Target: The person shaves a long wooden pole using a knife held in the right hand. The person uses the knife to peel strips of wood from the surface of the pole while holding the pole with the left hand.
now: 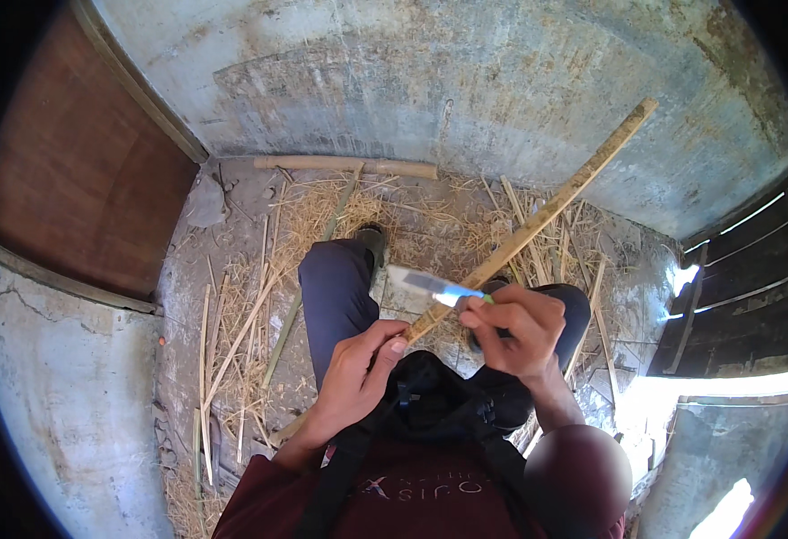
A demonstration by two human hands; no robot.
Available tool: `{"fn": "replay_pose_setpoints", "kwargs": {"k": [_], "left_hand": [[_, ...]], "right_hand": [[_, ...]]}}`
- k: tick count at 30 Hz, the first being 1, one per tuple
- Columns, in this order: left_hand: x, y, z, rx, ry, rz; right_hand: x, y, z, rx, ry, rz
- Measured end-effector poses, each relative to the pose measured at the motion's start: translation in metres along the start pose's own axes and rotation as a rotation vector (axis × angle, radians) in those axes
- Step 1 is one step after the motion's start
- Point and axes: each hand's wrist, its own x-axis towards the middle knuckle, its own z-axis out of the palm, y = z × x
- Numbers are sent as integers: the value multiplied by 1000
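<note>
A long, flat, yellow-brown bamboo strip (pixel 560 202) slants up from my lap toward the far right. My left hand (pixel 355 373) is closed round its near end, the thumb and forefinger pinching it. In my right hand (pixel 522 331) is a knife (pixel 419 282), gripped by its mostly hidden handle, where a bit of green shows. Its pale, shiny blade points left and lies across the strip in this view, just beyond my left fingers. Whether the edge touches the bamboo I cannot tell.
Straw-like shavings (pixel 322 202) and thin bamboo strips (pixel 255 332) litter the floor on both sides of my legs. A thick bamboo pole (pixel 349 166) lies along the foot of the stained wall (pixel 367 99). A brown door panel (pixel 88 162) stands left, dark slatted boards (pixel 735 296) right.
</note>
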Motion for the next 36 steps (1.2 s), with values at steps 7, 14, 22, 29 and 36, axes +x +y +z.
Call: {"fn": "replay_pose_setpoints", "kwargs": {"k": [7, 14, 22, 29, 36], "left_hand": [[1, -1, 4, -155, -77, -102], [5, 4, 5, -292, -69, -68], [2, 5, 9, -261, -26, -55], [0, 2, 8, -270, -13, -3], [-1, 2, 7, -245, -11, 14]], "right_hand": [[-8, -8, 10, 44, 8, -9], [-8, -10, 10, 64, -14, -16], [-4, -11, 8, 147, -9, 22], [-3, -11, 8, 135, 1, -3], [-5, -10, 10, 37, 52, -75]]}}
